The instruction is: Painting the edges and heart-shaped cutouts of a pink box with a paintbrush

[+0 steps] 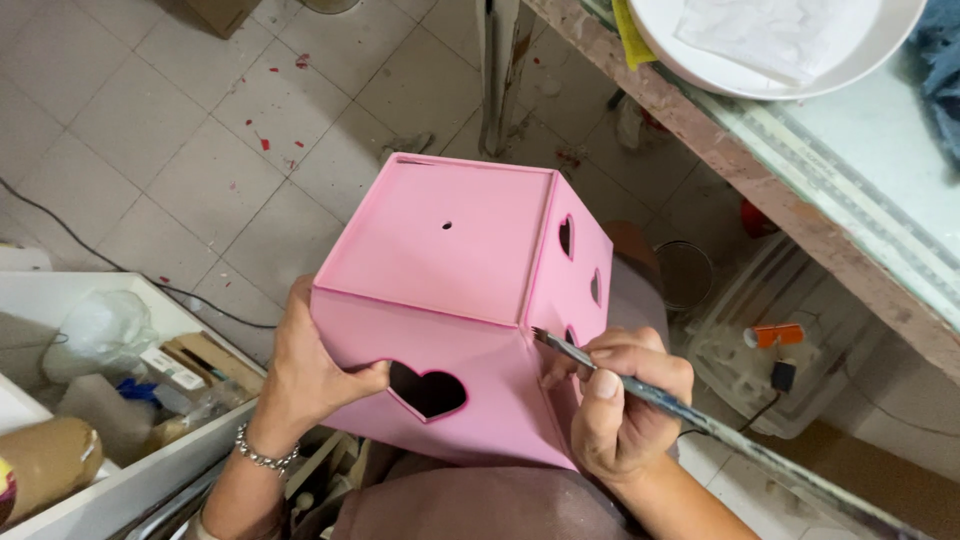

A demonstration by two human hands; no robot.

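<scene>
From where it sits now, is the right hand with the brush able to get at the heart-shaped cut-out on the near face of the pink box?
Probably yes: the right hand sits beside that heart-shaped cut-out, nothing between them.

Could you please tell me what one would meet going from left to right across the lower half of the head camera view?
White bin of supplies → left hand with a bracelet → heart-shaped cutout in the pink box → right hand holding a paintbrush → orange clip.
</scene>
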